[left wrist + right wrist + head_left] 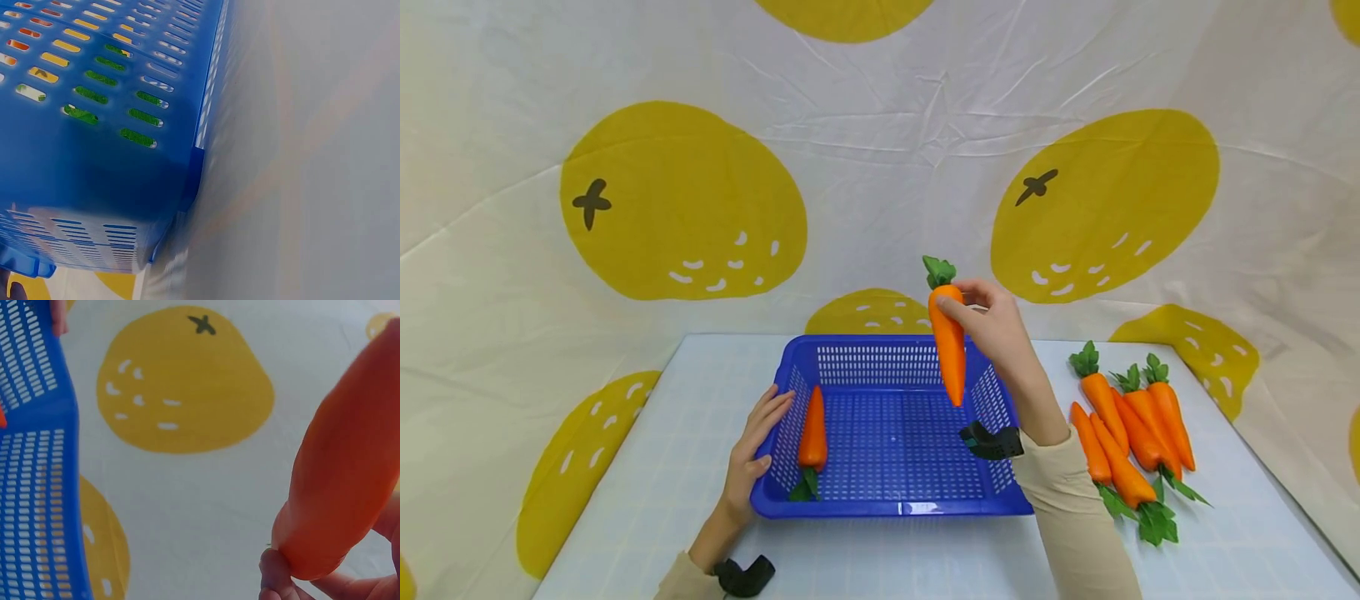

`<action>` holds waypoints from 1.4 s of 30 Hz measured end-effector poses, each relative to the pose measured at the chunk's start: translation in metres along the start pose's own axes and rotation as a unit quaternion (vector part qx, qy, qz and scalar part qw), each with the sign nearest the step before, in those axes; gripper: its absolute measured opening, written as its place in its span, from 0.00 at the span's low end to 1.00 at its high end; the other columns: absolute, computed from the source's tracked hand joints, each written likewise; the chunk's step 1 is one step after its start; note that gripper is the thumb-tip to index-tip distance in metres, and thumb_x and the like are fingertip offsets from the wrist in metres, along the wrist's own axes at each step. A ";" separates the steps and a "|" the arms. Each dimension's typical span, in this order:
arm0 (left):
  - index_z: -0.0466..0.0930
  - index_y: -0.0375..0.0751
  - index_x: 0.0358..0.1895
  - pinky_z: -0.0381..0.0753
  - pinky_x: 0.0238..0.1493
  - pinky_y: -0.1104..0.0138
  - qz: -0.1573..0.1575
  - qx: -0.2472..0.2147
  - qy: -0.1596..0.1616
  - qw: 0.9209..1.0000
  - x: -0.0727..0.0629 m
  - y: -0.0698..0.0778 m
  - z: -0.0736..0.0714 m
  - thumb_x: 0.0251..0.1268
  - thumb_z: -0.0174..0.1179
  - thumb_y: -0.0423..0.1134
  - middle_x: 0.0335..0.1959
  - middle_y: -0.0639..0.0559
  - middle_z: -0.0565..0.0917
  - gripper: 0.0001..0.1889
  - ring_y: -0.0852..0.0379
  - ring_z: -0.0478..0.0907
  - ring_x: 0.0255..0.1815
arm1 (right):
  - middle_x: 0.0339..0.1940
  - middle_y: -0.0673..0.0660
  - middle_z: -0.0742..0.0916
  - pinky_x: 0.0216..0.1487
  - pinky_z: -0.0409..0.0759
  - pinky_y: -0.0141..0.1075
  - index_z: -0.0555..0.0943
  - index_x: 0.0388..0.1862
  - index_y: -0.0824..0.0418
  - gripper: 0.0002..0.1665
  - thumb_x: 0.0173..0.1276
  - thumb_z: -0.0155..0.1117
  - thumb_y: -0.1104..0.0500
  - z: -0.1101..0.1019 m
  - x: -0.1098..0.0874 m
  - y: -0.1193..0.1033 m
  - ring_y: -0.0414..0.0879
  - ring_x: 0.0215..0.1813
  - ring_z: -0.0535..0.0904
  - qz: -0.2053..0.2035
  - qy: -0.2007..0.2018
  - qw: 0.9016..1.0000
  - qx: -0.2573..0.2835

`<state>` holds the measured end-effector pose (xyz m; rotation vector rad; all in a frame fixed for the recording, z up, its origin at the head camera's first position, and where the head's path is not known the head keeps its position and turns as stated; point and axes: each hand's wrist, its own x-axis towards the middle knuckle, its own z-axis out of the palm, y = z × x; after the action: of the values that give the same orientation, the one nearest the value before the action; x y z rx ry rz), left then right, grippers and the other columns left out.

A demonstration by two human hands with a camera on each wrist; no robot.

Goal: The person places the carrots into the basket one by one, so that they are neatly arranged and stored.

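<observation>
A carrot (949,350) with a green leafy top hangs tip down above the right part of a blue plastic basket (891,508). My right hand (992,321) pinches it near its leafy end; the right wrist view shows the same carrot (344,462) close up, thumb and fingers at its thick end. My left hand (752,450) rests against the basket's left rim with its fingers extended. Inside the basket, along the left wall, lies another carrot (813,433), its leaves toward me. The left wrist view shows mainly the basket's slotted side (94,150).
To the right of the basket, several carrots (1138,425) lie in a loose pile on the white table (625,483). Behind the table hangs a pale cloth (887,192) printed with large yellow fruit.
</observation>
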<state>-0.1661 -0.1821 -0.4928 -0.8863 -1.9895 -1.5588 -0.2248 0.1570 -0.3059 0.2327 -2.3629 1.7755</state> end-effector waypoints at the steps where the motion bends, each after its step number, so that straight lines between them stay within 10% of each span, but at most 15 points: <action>1: 0.66 0.23 0.68 0.42 0.75 0.60 -0.001 0.000 0.000 1.000 0.000 0.001 0.000 0.66 0.41 0.39 0.70 0.32 0.67 0.30 0.36 0.48 0.77 | 0.45 0.62 0.82 0.38 0.79 0.34 0.79 0.56 0.67 0.23 0.68 0.66 0.55 0.005 0.002 0.000 0.52 0.41 0.80 0.001 -0.005 1.000 0.006; 29: 0.66 0.23 0.68 0.42 0.75 0.64 0.002 -0.003 0.004 1.000 0.001 0.001 0.001 0.66 0.40 0.37 0.69 0.30 0.67 0.30 0.34 0.48 0.77 | 0.45 0.65 0.84 0.39 0.82 0.41 0.69 0.55 0.64 0.22 0.69 0.64 0.55 0.110 0.037 0.042 0.51 0.39 0.82 0.044 -0.104 0.987 0.111; 36: 0.66 0.23 0.68 0.43 0.75 0.64 0.004 -0.006 0.002 1.000 0.002 0.001 0.001 0.66 0.40 0.36 0.70 0.30 0.67 0.30 0.34 0.48 0.77 | 0.45 0.66 0.84 0.45 0.81 0.57 0.70 0.53 0.66 0.20 0.69 0.64 0.58 0.126 0.032 0.057 0.49 0.34 0.82 0.063 -0.130 0.985 0.094; 42: 0.67 0.21 0.67 0.42 0.76 0.62 0.016 0.002 0.003 1.000 0.001 0.001 0.001 0.68 0.39 0.37 0.69 0.30 0.68 0.29 0.34 0.49 0.77 | 0.37 0.62 0.83 0.34 0.85 0.43 0.71 0.52 0.66 0.21 0.68 0.66 0.56 0.140 0.026 0.069 0.47 0.30 0.81 0.075 -0.170 0.982 0.035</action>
<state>-0.1658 -0.1808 -0.4919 -0.9057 -1.9645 -1.5379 -0.2720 0.0407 -0.4022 0.4076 -2.6104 2.0342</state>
